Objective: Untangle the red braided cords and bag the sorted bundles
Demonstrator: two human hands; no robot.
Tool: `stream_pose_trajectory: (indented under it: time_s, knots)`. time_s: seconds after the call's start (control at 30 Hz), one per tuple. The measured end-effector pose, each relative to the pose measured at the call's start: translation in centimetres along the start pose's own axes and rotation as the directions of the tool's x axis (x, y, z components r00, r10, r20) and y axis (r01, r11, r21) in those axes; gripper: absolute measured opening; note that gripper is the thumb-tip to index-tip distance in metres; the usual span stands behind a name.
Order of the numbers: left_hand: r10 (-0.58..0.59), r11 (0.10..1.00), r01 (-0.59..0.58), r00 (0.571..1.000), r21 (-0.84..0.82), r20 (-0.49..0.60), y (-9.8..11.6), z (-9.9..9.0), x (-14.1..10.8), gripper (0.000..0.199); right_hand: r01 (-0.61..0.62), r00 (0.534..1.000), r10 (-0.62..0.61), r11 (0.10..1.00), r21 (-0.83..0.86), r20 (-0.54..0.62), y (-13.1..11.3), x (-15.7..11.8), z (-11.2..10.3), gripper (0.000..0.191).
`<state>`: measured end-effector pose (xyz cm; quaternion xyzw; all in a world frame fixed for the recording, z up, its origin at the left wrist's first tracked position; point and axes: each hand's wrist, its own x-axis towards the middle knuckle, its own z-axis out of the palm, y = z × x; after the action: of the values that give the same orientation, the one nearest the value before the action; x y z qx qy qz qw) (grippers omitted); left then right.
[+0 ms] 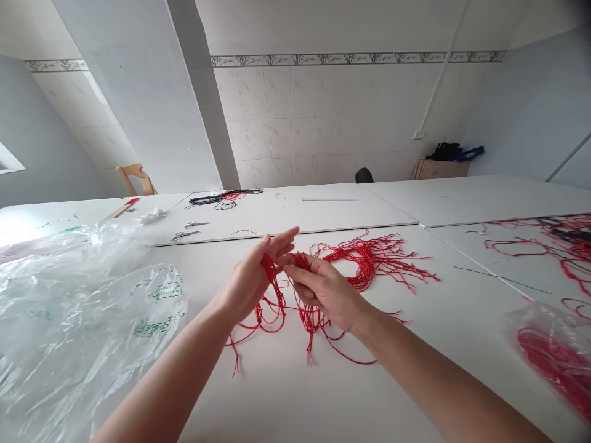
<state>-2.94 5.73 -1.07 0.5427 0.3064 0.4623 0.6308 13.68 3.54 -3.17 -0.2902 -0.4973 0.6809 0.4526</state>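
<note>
Red braided cords [277,289] hang from my left hand [252,274], which has them looped between thumb and palm while its fingers stretch forward. My right hand [325,286] is closed around another bunch of red cords [310,320], pinched between thumb and fingers, with knotted ends dangling below. The two hands almost meet at the fingertips, above the white table [272,400]. Just beyond my right hand lies a larger coiled bundle of red cords [369,258], its loose ends fanned out to the right. Part of the held cords is hidden behind my fingers.
Clear plastic bags [92,314] spread across the left side. Scissors [187,234], black cords [217,198] and a ruler [329,199] lie on the far tabletop. At right are a bag of red cord [549,357] and tangled red and black cords [567,240].
</note>
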Motion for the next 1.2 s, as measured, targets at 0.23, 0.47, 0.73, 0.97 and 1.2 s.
stream_pose_trajectory:
  time_s: [0.23,0.47,0.73,0.97,1.2]
  knots:
    - [-0.161,0.968,0.190,0.971,-0.162,0.178,-0.1,-0.3,0.1,0.051,0.094,0.996,-0.090,0.973,-0.212,0.026,0.2,-0.3,0.1,0.026]
    - [-0.159,0.964,0.205,0.955,-0.168,0.252,-0.2,-0.2,0.1,0.048,0.072,0.997,-0.079,0.973,-0.220,-0.023,-0.5,-0.2,-0.4,0.020]
    - [-0.175,0.956,0.211,0.968,-0.203,0.182,1.2,-1.4,0.3,0.052,0.137,0.985,-0.112,0.971,0.198,-0.132,-4.1,-0.1,-3.4,0.017]
    - [-0.104,0.906,0.080,0.994,-0.416,-0.034,3.9,-2.7,0.0,0.041,0.324,0.928,-0.229,0.884,0.336,-0.293,-7.6,-1.6,-7.1,0.017]
    - [-0.129,0.846,0.078,0.990,-0.528,-0.060,3.9,-2.4,-0.2,0.039,0.437,0.866,-0.344,0.872,0.218,-0.362,-8.1,-2.1,-6.4,0.021]
